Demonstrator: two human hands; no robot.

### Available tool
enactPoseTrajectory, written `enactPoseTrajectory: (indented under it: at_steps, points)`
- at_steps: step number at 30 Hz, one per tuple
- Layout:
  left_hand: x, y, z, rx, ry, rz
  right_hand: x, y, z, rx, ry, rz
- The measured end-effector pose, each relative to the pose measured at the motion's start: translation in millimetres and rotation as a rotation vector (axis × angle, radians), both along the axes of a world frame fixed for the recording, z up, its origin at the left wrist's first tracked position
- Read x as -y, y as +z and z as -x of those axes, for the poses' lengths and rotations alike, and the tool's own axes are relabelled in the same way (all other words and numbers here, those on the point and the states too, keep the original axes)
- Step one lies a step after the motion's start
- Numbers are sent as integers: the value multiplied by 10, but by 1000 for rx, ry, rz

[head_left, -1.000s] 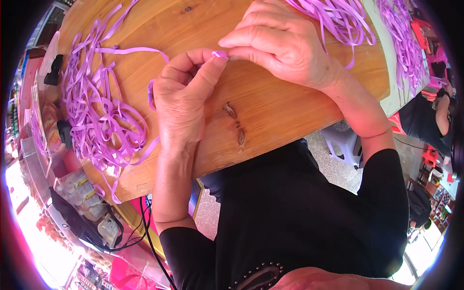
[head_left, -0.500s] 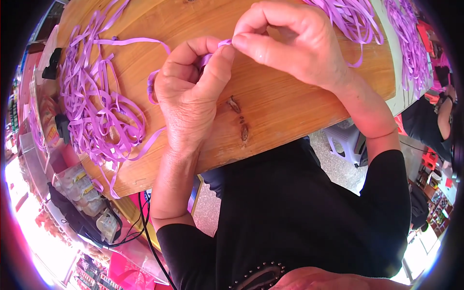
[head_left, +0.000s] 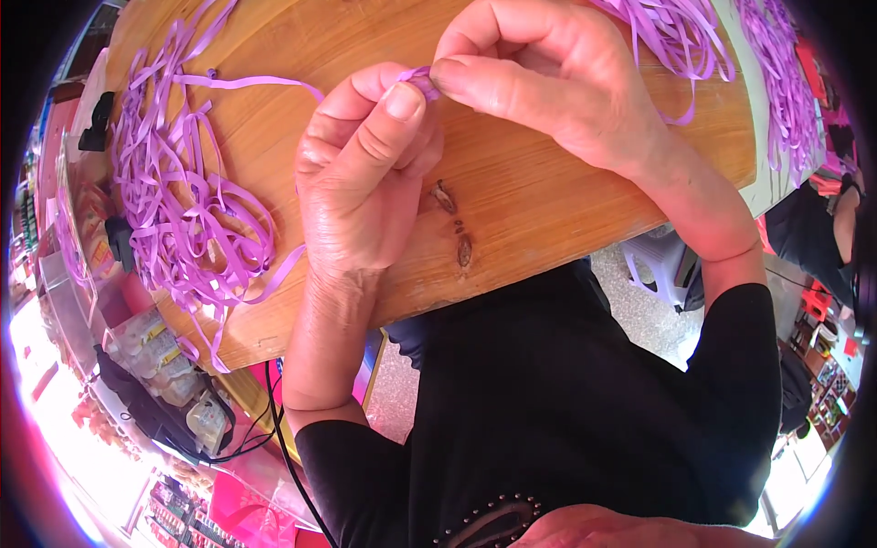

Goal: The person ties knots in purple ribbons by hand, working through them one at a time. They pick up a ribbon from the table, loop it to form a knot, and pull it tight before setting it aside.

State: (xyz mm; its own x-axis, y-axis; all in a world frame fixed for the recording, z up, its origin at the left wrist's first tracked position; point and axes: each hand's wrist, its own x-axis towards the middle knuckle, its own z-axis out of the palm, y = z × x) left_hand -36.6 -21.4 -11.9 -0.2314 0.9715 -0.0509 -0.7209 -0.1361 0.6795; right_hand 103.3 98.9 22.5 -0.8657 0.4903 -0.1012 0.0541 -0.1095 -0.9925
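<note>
Between my fingertips is a small looped piece of purple ribbon point(head_left: 421, 81), above the wooden table. My left hand point(head_left: 364, 169) is closed, pinching the ribbon with thumb and forefinger. My right hand point(head_left: 559, 89) pinches the ribbon's right end, its thumb and forefinger pressed together just beside the left fingertips. A ribbon strand point(head_left: 251, 81) runs from the left heap toward my left hand and passes out of sight behind it. The heap of tangled purple ribbon point(head_left: 196, 215) lies left of my left hand. How the ribbon is folded between the fingers is mostly hidden.
A second bundle of purple ribbon point(head_left: 671, 41) lies at the table's far right, and more hangs over a pale surface point(head_left: 781, 82) beyond. Black clips point(head_left: 97, 121) grip the left edge of the wooden table point(head_left: 512, 219). A lilac plastic stool point(head_left: 656, 265) stands below; another person's arm shows far right.
My left hand has turned, its fingers curling in and its thumb rising over the ribbon. Both hands stay together, and the loop between the fingertips shows more now.
</note>
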Motion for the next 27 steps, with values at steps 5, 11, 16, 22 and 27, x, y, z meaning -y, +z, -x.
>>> enactPoseTrajectory:
  at_steps: [5,11,16,22,27]
  points:
    - [-12,-70,35,35,-37,-47,130,238,-48,-138,-86,-448]
    - [9,-45,1,74,-42,-29,56,149,-69,-284,-89,-866]
    - [16,-34,15,65,-35,-20,83,221,-43,-234,-90,-807]
    - [23,-23,15,-8,-30,-24,79,278,-58,-202,-95,-950]
    - [10,15,-36,-24,40,128,77,227,-56,-219,-116,-1103]
